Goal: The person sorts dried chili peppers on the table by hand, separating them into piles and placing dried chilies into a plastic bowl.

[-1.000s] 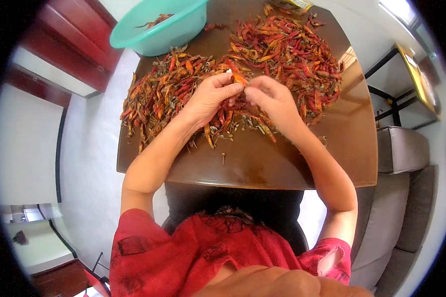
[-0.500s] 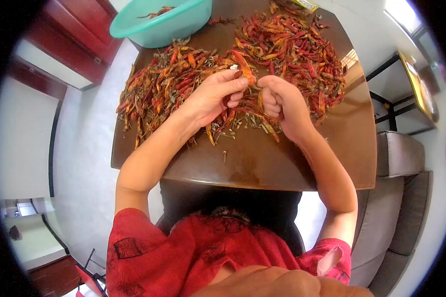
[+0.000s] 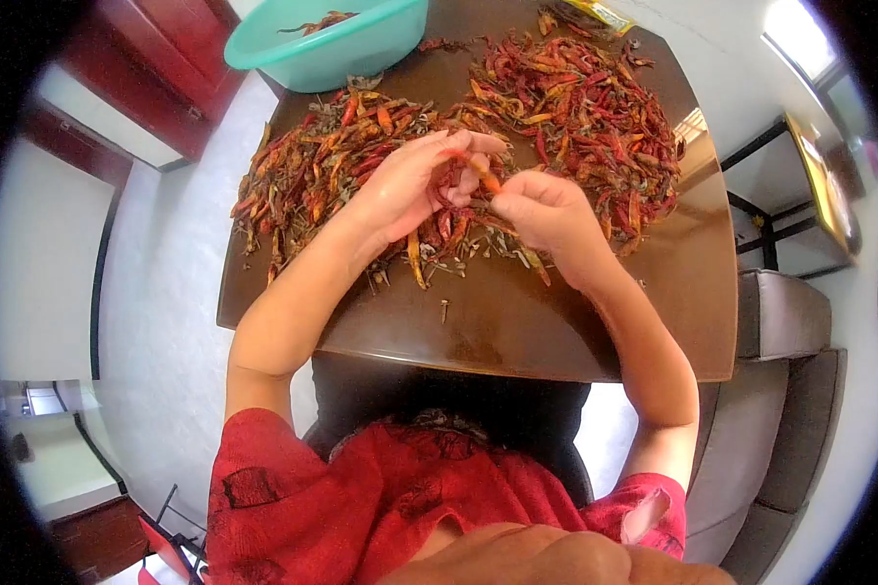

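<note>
An orange-red dried chili (image 3: 485,176) is pinched at its lower end by my right hand (image 3: 552,216). My left hand (image 3: 418,185) is open beside the chili's upper end, its fingers spread and curved. Under and left of my left hand lies a heap of dried chilies (image 3: 307,180) mixed with bits of stem. Behind and right of my right hand lies a second heap of redder chilies (image 3: 595,117). Loose scraps lie on the brown table (image 3: 517,336) just below my hands, among them a small stem (image 3: 445,310).
A turquoise basin (image 3: 337,54) with a few chilies in it stands at the table's back left. A yellow packet (image 3: 600,15) lies at the back edge. To the right are a grey sofa (image 3: 788,312) and a black-framed stand (image 3: 766,200).
My left hand has opened and let go of the chili. The chili is now in my right hand's pinch, slightly lower and tilted. The view has shifted a little.
</note>
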`<action>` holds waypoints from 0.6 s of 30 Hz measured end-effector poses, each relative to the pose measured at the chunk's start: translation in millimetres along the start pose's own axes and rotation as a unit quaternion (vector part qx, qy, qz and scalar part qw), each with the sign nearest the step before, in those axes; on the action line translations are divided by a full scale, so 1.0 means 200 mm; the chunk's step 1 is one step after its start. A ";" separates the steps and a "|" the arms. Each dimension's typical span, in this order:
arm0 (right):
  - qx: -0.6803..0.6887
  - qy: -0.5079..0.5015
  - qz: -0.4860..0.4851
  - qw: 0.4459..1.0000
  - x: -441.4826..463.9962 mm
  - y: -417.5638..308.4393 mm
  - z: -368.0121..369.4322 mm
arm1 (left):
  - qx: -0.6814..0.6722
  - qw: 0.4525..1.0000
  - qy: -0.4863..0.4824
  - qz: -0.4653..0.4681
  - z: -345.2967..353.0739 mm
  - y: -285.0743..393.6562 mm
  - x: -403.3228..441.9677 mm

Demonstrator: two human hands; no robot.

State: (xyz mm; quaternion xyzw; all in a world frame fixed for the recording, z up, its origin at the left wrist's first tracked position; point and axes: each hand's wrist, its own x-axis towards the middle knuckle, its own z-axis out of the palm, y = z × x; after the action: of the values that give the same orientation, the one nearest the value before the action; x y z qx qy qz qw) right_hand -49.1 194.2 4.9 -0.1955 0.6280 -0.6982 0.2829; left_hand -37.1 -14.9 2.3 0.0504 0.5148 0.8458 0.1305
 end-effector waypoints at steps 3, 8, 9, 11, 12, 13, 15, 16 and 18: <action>-0.077 0.018 -0.025 0.997 0.02 0.05 0.00 | 0.087 0.993 -0.021 -0.082 0.02 0.05 -0.02; -0.186 0.046 -0.058 0.980 0.02 0.07 -0.02 | 0.201 0.967 -0.100 -0.119 0.00 0.08 -0.03; -0.216 0.050 -0.071 0.973 0.02 0.06 -0.02 | 0.230 0.958 -0.110 -0.128 0.00 0.09 -0.04; -0.245 0.054 -0.083 0.964 0.01 0.06 -0.02 | 0.251 0.949 -0.120 -0.152 0.01 0.09 -0.05; -0.240 0.046 -0.080 0.966 0.01 0.05 -0.02 | 0.250 0.949 -0.120 -0.152 0.00 0.08 -0.04; -0.235 0.037 -0.077 0.968 0.01 0.05 -0.02 | 0.257 0.948 -0.127 -0.141 -0.02 0.07 -0.04; -0.159 0.016 -0.053 0.986 -0.01 0.00 -0.02 | 0.264 0.946 -0.133 -0.129 -0.02 0.06 -0.03; -0.083 -0.006 -0.029 0.996 -0.01 -0.02 -0.02 | 0.205 0.962 -0.138 -0.120 -0.01 0.05 -0.03; 0.075 -0.067 -0.013 0.995 -0.01 -0.01 -0.06 | 0.146 0.973 -0.142 -0.106 0.01 0.05 -0.04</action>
State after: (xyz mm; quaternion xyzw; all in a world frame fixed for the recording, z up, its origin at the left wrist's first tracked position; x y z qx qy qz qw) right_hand -55.5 205.9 6.0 -0.2279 0.5507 -0.7323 0.3294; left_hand -31.7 -20.3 12.5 0.1336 0.6113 0.7269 0.2829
